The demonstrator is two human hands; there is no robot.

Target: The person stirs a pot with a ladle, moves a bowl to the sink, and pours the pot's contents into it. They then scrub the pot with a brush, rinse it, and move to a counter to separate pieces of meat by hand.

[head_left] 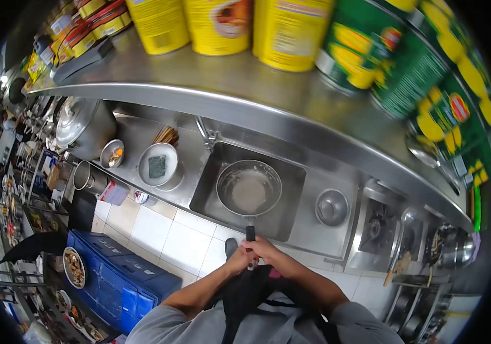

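A frying pan (222,194) with pale, cloudy liquid in it is over the sink basin (294,198). Its black handle points toward my body. My right hand (261,247) is closed around that handle. Just beside it, my left hand (238,261) is also wrapped on the handle, nearer to me. The two hands overlap, so some fingers are hidden. The faucet (205,135) rises at the basin's back left corner, apart from the pan.
Left of the sink are a white bowl (168,179) with a dark green pad, a small metal bowl (108,159) and a large lidded pot (85,135). A steel bowl (331,207) and a stove (374,226) stand right. An overhead shelf (211,94) holds cans. Blue bins (114,275) stand behind left.
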